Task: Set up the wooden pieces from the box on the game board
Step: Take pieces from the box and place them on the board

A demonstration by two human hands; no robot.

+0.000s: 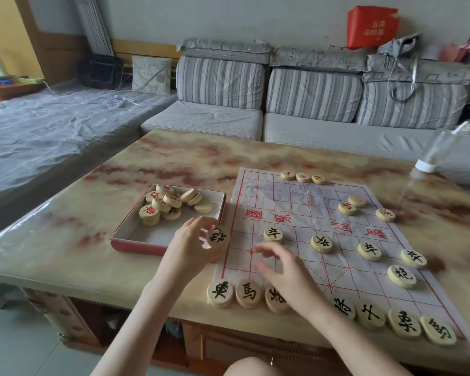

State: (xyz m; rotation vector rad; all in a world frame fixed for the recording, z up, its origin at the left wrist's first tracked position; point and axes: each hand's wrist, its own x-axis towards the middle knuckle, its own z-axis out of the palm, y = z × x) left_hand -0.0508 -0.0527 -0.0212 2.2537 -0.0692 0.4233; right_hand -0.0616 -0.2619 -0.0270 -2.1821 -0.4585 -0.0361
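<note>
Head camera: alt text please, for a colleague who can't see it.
The left hand holds a black-lettered wooden piece between the red box and the paper game board, while the open right hand hovers over the board's near-left part. Other black pieces line the near side, a few red ones sit at the far side, more lie heaped in the box.

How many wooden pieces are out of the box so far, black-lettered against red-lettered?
Black-lettered pieces set out: 12 in view; the right hand may hide more
Black-lettered piece held in the left hand: 1
Red-lettered pieces set out: 6, one with faint lettering
Total: 19 in view
</note>
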